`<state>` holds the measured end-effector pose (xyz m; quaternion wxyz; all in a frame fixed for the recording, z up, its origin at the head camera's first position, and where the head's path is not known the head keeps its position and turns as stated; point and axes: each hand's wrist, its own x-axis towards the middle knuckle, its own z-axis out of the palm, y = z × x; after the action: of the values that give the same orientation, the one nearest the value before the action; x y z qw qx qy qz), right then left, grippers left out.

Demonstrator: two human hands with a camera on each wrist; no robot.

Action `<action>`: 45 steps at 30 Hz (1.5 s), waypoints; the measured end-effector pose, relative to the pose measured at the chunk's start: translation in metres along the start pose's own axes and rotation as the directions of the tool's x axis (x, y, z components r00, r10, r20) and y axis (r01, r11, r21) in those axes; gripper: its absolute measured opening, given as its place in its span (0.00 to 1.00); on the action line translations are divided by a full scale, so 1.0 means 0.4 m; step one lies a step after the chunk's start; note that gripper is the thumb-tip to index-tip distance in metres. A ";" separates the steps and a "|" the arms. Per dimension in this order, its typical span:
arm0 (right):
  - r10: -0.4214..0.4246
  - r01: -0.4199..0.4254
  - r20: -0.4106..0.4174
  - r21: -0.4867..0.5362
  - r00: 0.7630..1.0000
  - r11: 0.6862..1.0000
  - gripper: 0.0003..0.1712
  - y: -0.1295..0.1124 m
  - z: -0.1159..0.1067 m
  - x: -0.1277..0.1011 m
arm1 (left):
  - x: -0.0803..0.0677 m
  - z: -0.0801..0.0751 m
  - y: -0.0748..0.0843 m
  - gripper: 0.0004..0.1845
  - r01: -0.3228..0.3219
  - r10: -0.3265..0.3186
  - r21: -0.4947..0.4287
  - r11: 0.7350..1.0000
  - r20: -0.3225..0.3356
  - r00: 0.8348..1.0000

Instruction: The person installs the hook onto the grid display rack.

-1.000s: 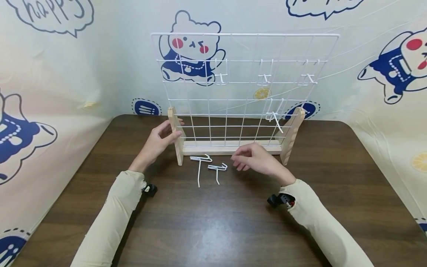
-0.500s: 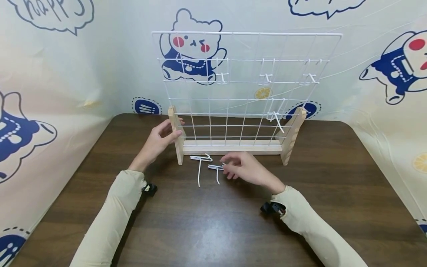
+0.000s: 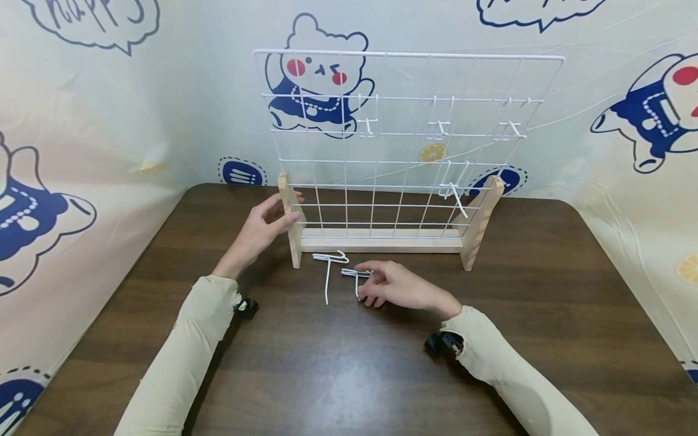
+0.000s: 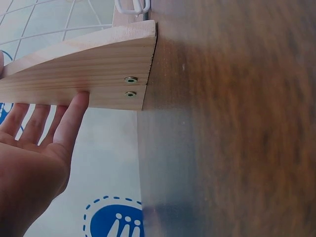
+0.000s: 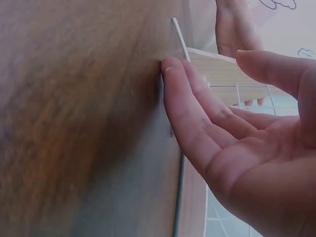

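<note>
A white wire grid rack (image 3: pixel 409 55) stands upright in a wooden base. My left hand (image 3: pixel 262 233) grips the left wooden upright (image 3: pixel 291 245), thumb at its front edge and fingers toward the back; the left wrist view shows the little finger (image 4: pixel 73 116) against the wood. In front of the base lie two white wire hooks, a long one (image 3: pixel 328 281) and a short one (image 3: pixel 349 272). My right hand (image 3: pixel 403 287) is over the short hook's right end, partly covering it. Its thumb (image 5: pixel 271 66) is apart from the fingers, whose tips are down at the tabletop.
Three short white hooks hang in the upper grid, one of them at the middle (image 3: pixel 439 128). A longer hook (image 3: pixel 459 203) hangs lower right. The right wooden upright (image 3: pixel 480 224) stands near the table's back. A printed cloth (image 3: pixel 163 109) surrounds the brown table (image 3: pixel 305 363).
My right hand has moved left and toward me, from beside the short hook to over its right end. The left hand stays on the upright. The camera view has shifted slightly.
</note>
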<state>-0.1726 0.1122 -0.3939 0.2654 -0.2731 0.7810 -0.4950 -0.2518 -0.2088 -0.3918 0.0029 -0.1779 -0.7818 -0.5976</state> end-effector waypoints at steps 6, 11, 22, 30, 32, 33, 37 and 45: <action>-0.009 0.008 -0.016 -0.018 1.000 1.000 0.20 0.001 -0.008 -0.001 | 0.001 -0.001 -0.005 0.26 -0.013 0.013 -0.021 1.000 0.000 1.000; -0.048 0.037 -0.064 -0.155 0.997 0.987 0.12 0.003 -0.018 -0.006 | 0.000 0.000 -0.006 0.27 -0.016 0.016 -0.030 0.999 -0.002 1.000; -0.117 0.077 -0.108 -0.320 0.987 0.944 0.09 0.012 -0.020 -0.009 | 0.000 0.002 -0.007 0.28 -0.002 0.002 -0.029 1.000 -0.001 1.000; -0.137 0.058 -0.182 -0.382 0.974 0.922 0.03 0.010 -0.029 -0.017 | 0.002 0.003 0.000 0.26 -0.001 0.001 -0.018 1.000 0.000 1.000; -0.116 0.021 -0.204 -0.417 0.972 0.909 0.06 0.011 -0.029 -0.016 | 0.002 0.003 0.002 0.26 0.001 -0.001 -0.018 1.000 0.000 1.000; -0.109 0.009 -0.208 -0.433 0.972 0.901 0.06 0.010 -0.028 -0.016 | 0.002 0.003 0.003 0.26 0.002 -0.002 -0.016 1.000 0.000 1.000; -0.106 0.010 -0.176 -0.472 0.979 0.882 0.04 0.015 -0.020 -0.010 | 0.001 0.001 0.002 0.26 0.004 -0.004 -0.013 1.000 -0.001 1.000; -0.138 0.044 -0.141 -0.524 0.980 0.851 0.07 0.019 -0.012 -0.009 | 0.002 0.001 -0.003 0.27 -0.007 0.007 -0.029 1.000 0.000 1.000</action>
<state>-0.1747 0.1204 -0.3984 0.0894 -0.3271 0.8914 -0.3006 -0.2527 -0.2084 -0.3930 0.0022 -0.1807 -0.7724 -0.6089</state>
